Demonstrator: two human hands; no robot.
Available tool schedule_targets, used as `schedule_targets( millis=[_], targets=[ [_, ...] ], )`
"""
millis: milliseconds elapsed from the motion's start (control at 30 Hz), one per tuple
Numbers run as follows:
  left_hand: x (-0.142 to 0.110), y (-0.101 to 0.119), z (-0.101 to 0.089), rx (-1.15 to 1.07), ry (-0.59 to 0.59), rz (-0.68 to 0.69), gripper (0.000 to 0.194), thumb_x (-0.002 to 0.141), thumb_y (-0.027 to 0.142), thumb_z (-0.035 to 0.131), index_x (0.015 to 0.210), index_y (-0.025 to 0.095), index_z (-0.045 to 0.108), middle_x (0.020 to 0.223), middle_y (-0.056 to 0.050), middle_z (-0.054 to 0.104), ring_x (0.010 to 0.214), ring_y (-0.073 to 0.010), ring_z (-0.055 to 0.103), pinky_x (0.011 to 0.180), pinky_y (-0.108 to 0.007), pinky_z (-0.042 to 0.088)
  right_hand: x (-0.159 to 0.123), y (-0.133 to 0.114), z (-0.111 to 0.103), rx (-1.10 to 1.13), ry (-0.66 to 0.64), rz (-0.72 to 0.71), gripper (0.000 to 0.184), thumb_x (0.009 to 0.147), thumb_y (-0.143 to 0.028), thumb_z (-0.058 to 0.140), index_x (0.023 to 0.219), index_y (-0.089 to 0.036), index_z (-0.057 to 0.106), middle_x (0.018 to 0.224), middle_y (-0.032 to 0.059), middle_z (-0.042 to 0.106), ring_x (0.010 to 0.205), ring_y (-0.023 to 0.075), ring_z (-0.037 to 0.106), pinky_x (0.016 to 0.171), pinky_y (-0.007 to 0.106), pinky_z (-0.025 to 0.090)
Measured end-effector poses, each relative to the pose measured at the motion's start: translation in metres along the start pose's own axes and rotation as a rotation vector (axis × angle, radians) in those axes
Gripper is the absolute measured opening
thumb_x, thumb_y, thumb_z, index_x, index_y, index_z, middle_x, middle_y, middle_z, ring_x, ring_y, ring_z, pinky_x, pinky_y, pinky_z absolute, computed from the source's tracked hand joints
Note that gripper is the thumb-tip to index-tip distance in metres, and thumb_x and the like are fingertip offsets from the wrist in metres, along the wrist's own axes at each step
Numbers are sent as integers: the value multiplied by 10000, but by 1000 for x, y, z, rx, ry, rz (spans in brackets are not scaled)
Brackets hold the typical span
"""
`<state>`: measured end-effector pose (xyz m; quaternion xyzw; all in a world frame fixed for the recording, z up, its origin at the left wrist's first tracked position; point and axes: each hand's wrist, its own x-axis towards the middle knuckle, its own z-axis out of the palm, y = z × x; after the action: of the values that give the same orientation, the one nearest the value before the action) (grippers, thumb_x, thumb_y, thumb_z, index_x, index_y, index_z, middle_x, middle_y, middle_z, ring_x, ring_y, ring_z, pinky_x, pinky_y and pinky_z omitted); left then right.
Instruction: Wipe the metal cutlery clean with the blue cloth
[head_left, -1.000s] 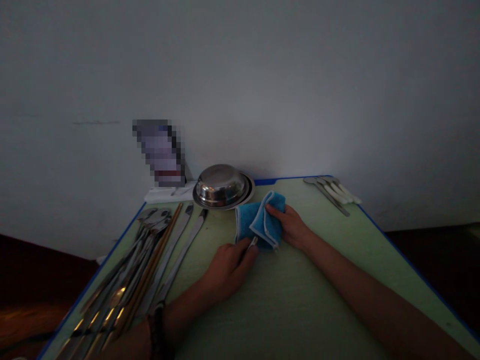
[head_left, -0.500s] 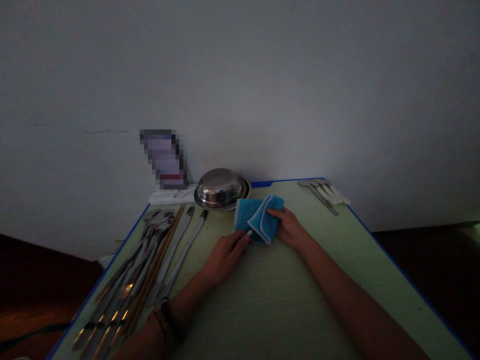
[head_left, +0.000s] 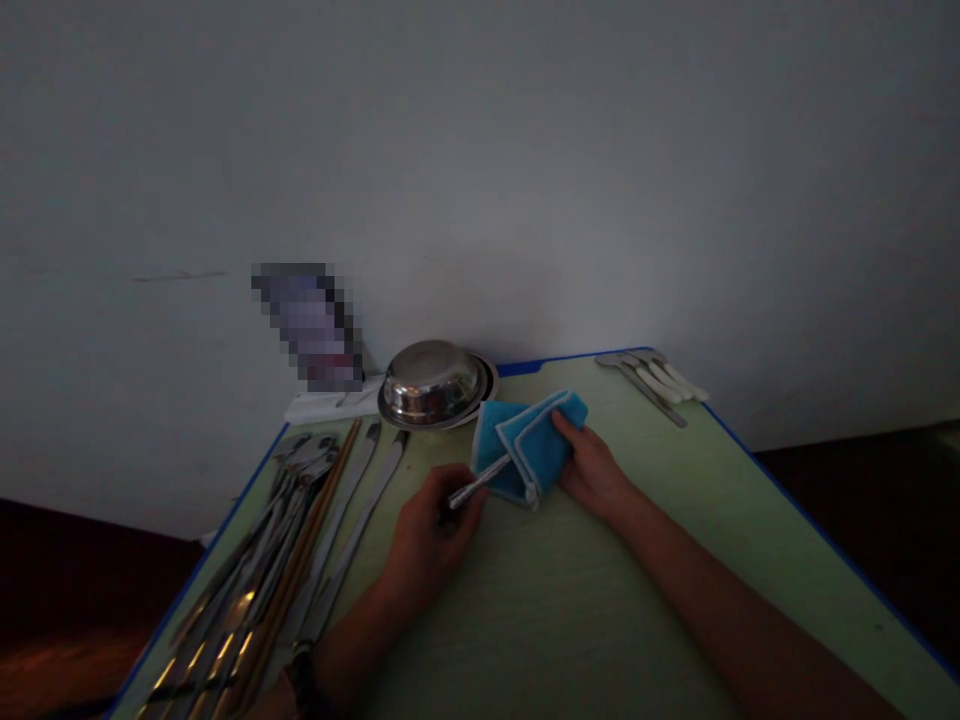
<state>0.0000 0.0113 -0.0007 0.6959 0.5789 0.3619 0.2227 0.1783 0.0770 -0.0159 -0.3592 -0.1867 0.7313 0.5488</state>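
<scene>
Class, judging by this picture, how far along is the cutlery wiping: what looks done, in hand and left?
Possibly done: the small cutlery group at far right, laid apart. In hand: a slim metal piece between the left hand and the folded blue cloth in the right hand. Probably left: the larger cutlery pile on the left. Nothing visible settles which group has been wiped.

Reaches from near left with the left hand (head_left: 439,525) loosely curled. Extends from near right with the right hand (head_left: 594,468) closed.
</scene>
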Motion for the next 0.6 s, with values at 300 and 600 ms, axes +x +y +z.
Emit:
schedule_targets(
  millis=[300, 600],
  targets=[
    [-4, -5, 0, 7, -80, 154, 95, 776, 229, 527, 841, 192, 467, 693, 26, 604, 579, -101, 559, 533, -195, 432, -3, -1, 0, -115, -48, 19, 151, 674, -278, 664, 776, -176, 618, 747, 16, 693, 743, 168, 649, 753, 318, 510],
    [1, -8, 4, 9, 13, 146, 190, 765, 250, 535, 675, 197, 376, 552, 76, 461, 457, -68, 437, 435, -162, 342, 0, -2, -1, 25, -43, 82, 312, 700, -466, 590, 825, -181, 606, 781, 35, 693, 832, 192, 638, 782, 339, 497]
  ],
)
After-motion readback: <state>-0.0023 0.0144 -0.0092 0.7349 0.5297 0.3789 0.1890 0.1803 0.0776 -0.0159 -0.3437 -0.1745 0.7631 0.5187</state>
